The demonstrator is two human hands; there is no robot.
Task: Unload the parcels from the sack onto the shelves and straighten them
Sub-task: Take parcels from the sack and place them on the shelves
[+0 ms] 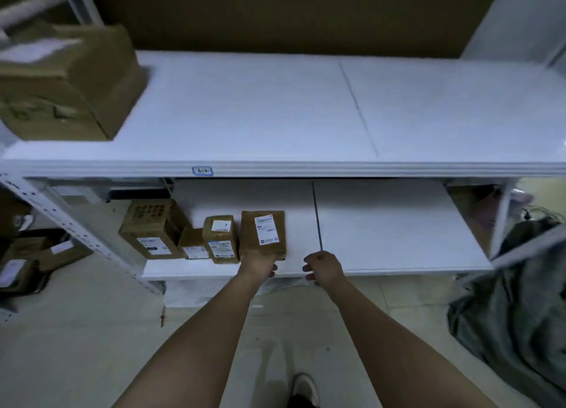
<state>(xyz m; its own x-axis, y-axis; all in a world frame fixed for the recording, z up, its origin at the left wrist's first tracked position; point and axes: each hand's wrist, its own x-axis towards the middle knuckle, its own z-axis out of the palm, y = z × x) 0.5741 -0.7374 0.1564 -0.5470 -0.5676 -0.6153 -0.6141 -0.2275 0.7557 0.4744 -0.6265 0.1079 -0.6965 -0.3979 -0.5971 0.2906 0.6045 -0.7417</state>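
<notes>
I read this as early-to-middle in the job. The upper shelf point(275, 107) is the biggest surface I see, and it carries only one large box point(67, 80) at its left end, blurred. The lower shelf point(382, 233) holds a row of four parcels at its left front: a tall box point(150, 228), a small box point(193, 244) tucked beside it, a medium parcel point(221, 239), and the flat parcel point(264, 234) at the row's right end. They stand close together, labels up, roughly lined up with the front edge; most of both shelves is bare board.

The grey sack point(514, 300) slumps on the floor to the right, well apart from the row. I judge more parcels are left inside, but its mouth is cut off and I can't see its contents.

My left hand point(258, 263) is on the near end of the flat parcel, fingers seemingly curled round its edge, likely nudging it straight. My right hand point(321, 268) hovers just beside it at the shelf edge, fingers loosely curled, holding nothing.

More boxes point(27, 260) lie on the floor at left, dim and hard to read.
</notes>
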